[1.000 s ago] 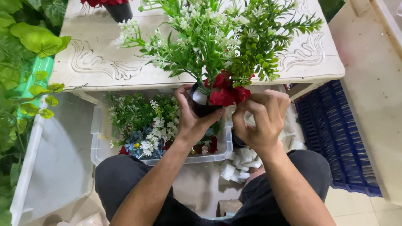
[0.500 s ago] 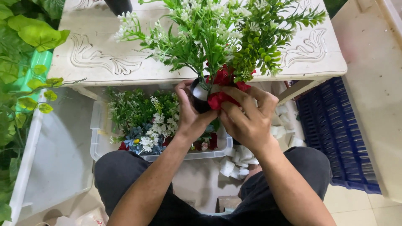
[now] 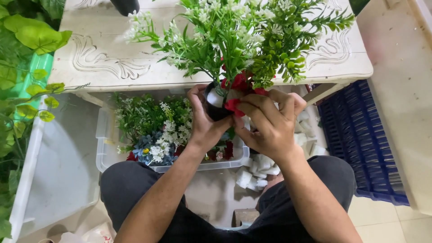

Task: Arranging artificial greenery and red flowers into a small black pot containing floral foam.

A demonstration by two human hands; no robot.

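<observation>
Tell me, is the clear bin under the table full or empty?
Full, or nearly. The clear bin holds green sprigs and blue, white and red flowers that rise to its rim. No lid covers it.

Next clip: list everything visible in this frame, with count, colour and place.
small pot: one, black, held at the table edge, centre
artificial sprigs: one bunch, green with white buds, standing in the pot
red flowers: a few, red, at the pot's rim
table: one, cream with carved scrolls, top
clear bin: one, holding green, white and blue artificial flowers, below the table
foam pieces: several, white, on the floor
crate: one, dark blue, right
leafy plants: green, left edge
left hand: one, gripping the pot
right hand: one, pinching a red flower
</observation>
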